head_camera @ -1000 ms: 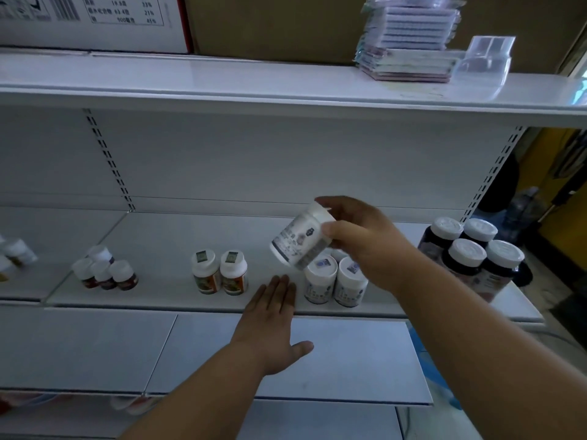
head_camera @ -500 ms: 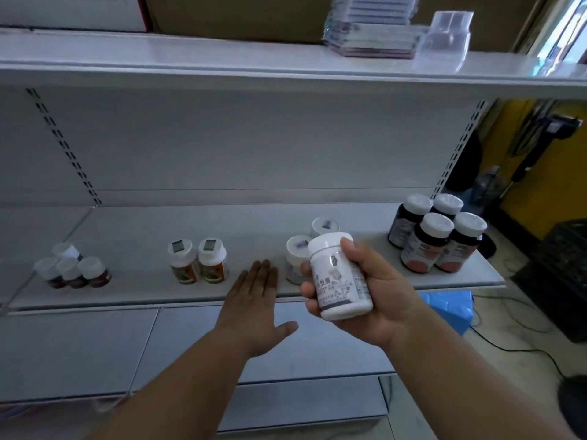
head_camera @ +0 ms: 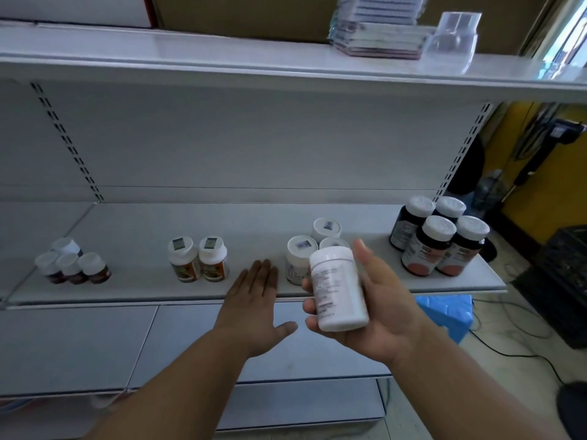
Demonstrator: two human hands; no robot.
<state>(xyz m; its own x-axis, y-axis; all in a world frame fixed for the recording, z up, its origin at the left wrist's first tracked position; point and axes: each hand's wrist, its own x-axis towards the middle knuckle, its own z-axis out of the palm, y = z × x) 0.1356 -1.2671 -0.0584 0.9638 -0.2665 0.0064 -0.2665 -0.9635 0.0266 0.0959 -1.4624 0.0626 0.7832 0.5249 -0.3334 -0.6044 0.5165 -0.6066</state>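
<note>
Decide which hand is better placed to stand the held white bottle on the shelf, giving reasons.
Right, probably: the right hand grips the white bottle, close before the matching bottles on the shelf. The left hand is flat, open, holding nothing.

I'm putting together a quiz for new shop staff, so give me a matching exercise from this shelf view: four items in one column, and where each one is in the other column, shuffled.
Items
1. white bottle
2. four dark bottles
3. two orange-label bottles
4. clear cup

Places
A. on the top shelf, beside a stack of packets
B. at the right end of the middle shelf
C. held in the right hand
D. on the middle shelf, just left of the left hand

Pairs: 1-C, 2-B, 3-D, 4-A
</note>
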